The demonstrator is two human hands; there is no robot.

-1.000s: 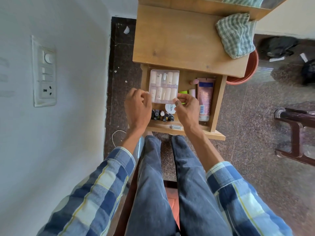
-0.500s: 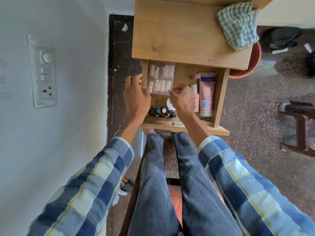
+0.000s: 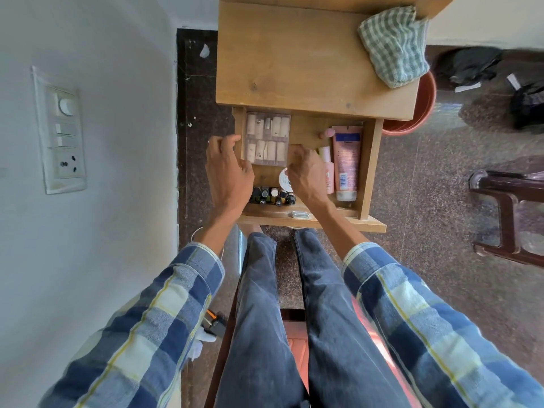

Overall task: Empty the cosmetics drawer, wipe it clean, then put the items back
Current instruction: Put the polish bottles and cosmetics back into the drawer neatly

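Clear box (image 3: 266, 139) pushed deeper into drawer (image 3: 371, 166)

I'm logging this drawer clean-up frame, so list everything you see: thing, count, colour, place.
drawer: one, light wood, pulled open under the tabletop.
clear case: one, transparent with pale rolls, back left of the drawer.
small bottles: several, dark, front of the drawer.
round jar: one, white lid, mid drawer.
pink tube: one, right side of the drawer.
pink bottle: one, beside the tube.
checked cloth: one, green and white, on the tabletop.
tub: one, red-brown, on the floor.
switch plate: one, white, on the wall.
left hand: at the case's left edge.
right hand: at the case's near right corner.
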